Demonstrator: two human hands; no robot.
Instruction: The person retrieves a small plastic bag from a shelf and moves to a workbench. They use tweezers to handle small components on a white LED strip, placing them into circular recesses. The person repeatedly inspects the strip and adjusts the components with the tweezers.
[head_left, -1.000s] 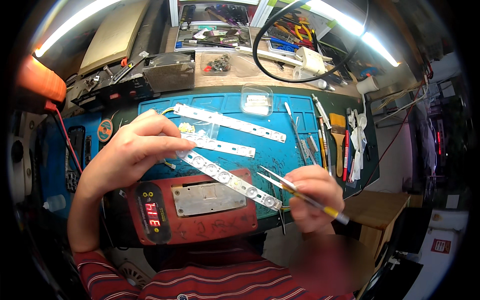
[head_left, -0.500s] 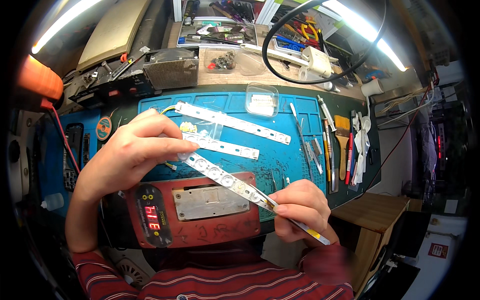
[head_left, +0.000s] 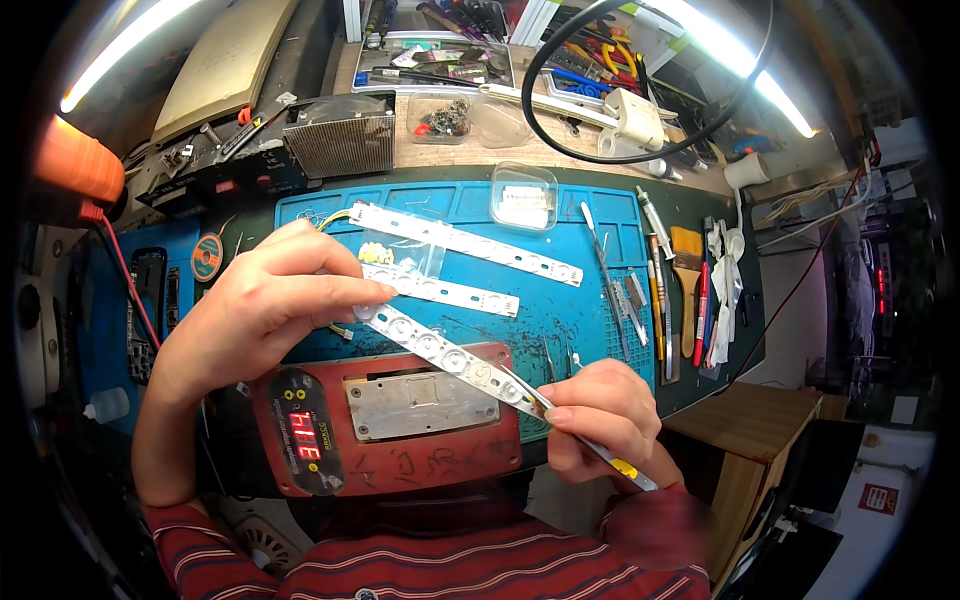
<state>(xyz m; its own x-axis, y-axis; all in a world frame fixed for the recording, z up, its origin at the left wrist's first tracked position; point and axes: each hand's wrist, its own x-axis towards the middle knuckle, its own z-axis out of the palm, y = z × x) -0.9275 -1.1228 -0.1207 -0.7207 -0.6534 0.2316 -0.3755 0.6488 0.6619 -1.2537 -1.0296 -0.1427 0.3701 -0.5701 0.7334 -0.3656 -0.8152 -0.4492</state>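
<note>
My left hand pinches the upper-left end of a white LED strip fitted with round clear lenses. The strip slants down to the right, over a red heating plate with a metal top and a lit red display. At the strip's lower-right end, my right hand is closed on slim metal tweezers with a yellow patch; their tips are by the last part of the strip. Whether they grip anything is too small to tell. Two more LED strips lie beyond: a long one and a shorter one.
On the blue mat lie a clear bag of yellow chips and a small clear box. To the right are a brush, a syringe and a red pen. A solder spool lies left.
The tweezers' tips have shifted slightly at the strip's end. Both hands and the strip stay almost in place.
</note>
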